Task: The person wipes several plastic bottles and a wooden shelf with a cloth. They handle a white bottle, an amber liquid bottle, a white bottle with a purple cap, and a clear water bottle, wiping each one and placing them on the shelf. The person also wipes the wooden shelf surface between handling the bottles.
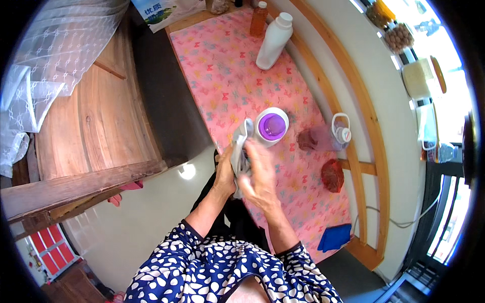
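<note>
My left hand (225,169) is wrapped round a crumpled grey cloth (238,160) that stands up over the table's near left edge. Something pale and shiny shows at the cloth's top; I cannot make out what it is. Against the cloth's right side is my right hand (260,177), bent at the fingers and smeared by motion, so its grip is unclear. Just beyond my hands, a white round container (285,132) stands on the pink patterned tablecloth (227,96). Inside it shows a translucent purple cup-like piece (272,126).
A white bottle (275,43) and an amber bottle (258,20) stand at the far end. To the right are a clear handled jug (328,137), a red bag (332,175) and a blue folded cloth (335,237). A wooden rail (371,126) runs along the wall; wooden furniture (91,126) stands left.
</note>
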